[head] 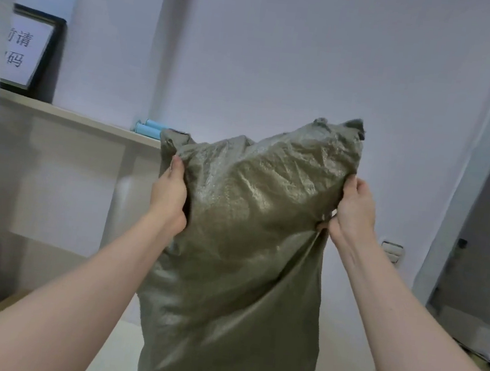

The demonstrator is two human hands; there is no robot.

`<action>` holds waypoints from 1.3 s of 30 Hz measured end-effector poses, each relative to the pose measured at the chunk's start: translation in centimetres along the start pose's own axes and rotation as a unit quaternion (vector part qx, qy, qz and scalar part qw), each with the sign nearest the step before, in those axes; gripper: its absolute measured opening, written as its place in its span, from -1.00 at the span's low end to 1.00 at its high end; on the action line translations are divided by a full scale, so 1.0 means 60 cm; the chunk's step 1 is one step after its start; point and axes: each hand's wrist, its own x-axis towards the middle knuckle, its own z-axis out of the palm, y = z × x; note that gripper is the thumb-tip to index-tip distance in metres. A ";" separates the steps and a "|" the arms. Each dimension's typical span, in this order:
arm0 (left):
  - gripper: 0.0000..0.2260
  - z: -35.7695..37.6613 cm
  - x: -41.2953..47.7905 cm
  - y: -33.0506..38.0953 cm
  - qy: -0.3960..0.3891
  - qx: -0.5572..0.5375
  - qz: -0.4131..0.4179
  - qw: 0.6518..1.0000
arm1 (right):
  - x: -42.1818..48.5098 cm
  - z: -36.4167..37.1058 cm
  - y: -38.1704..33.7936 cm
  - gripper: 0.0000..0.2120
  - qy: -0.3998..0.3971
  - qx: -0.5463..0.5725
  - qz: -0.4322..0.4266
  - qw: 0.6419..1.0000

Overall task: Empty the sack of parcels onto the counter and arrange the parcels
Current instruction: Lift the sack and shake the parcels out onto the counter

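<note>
Currently the sack [248,231], an olive-green woven bag, is held upright in front of the person, above the near part of the counter [117,350]. The left hand [170,195] grips the fabric on the sack's left side, just below the upper left corner, fingers curled into the weave. The right hand [353,208] grips the right side in the same way, below the higher right corner. Both arms are stretched forward. The upper part of the sack bulges between the hands; below them the fabric hangs in loose folds. Its lower end runs out of view at the bottom edge, so contact with the counter cannot be confirmed. The contents are hidden.

Edges and room: bare pale counter shows on both sides of the sack, between the fabric and each forearm. The counter's wooden edge runs diagonally at lower left.

Surroundings: behind and to the left, a raised light-wood ledge [72,117] carries a black-framed sign [19,47] with printed characters, leaning against the wall. Blue rolls [148,128] lie on the ledge just beside the sack's left corner. A white post [0,23] stands at far left. The wall [282,53] is plain white, with a socket plate [392,252] near the right forearm. A grey panel [481,225] leans at far right.
</note>
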 end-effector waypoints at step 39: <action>-0.61 0.147 -0.085 0.050 -0.075 0.166 0.098 0.978 | 0.019 -0.028 -0.083 -0.62 0.019 -0.247 -0.013 0.969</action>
